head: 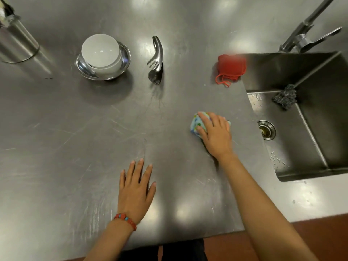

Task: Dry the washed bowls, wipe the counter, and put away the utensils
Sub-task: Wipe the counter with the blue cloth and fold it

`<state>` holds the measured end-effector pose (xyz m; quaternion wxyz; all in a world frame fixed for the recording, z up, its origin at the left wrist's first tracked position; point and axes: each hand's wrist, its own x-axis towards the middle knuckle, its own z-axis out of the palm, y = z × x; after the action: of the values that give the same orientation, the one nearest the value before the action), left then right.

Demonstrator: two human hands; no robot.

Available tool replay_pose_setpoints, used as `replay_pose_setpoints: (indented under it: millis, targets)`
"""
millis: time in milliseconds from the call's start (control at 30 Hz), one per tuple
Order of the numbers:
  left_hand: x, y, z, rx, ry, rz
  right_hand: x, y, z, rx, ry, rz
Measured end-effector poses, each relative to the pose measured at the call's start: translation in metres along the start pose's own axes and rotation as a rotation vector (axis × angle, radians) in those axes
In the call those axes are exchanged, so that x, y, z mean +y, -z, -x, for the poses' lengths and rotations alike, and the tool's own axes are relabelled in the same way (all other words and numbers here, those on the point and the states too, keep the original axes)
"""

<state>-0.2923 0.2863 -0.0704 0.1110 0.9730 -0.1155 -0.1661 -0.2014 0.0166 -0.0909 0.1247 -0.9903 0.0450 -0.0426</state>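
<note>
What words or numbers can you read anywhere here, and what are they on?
There are none to read. The patterned cloth under the right hand shows only coloured blotches, no letters. The red cloth is partly blurred and shows no writing. The white bowl, the metal tongs and the counter are plain.

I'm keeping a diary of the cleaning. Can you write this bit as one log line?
step: wiping counter | right hand: pressing cloth on counter | left hand: flat on counter | bowls: stacked upside down | tongs: not put away
</note>
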Motion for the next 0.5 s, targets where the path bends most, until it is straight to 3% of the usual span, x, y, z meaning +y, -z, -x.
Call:
replay_pose_setpoints:
  millis: [167,500]
  targets:
    - [0.007,-0.001,0.0,0.066,-0.042,0.019,0.02,0.009,0.029,0.045,-0.202,0.024]
    - [0.06,-0.013,-0.007,0.123,-0.332,0.076,-0.027,0.014,0.204,-0.046,-0.151,-0.05]
